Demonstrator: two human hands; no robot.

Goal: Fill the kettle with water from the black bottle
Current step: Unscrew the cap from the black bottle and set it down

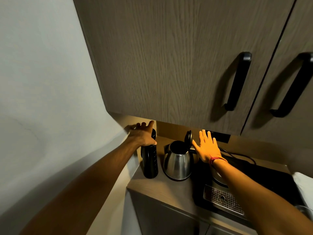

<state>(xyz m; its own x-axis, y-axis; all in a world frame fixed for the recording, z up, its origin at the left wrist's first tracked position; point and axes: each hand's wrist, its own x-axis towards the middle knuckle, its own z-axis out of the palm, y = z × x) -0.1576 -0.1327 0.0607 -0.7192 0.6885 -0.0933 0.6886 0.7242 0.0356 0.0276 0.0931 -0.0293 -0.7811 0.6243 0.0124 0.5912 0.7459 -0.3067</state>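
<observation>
A tall black bottle [150, 162] stands upright at the left end of the wooden counter [160, 188]. My left hand [143, 134] rests over its top, fingers loosely spread and the thumb at the neck. Just right of the bottle stands a steel kettle [177, 164] with its black lid [188, 136] flipped up, so the mouth shows. My right hand [207, 146] hovers flat, fingers apart, beside the raised lid and above the kettle's handle, holding nothing. A red thread is tied round that wrist.
A black tray [274, 187] with a perforated metal drip plate [223, 200] lies on the counter's right part, a black cable behind it. Overhead cabinet doors with black handles [238, 81] hang low above the counter. A white wall bounds the left side.
</observation>
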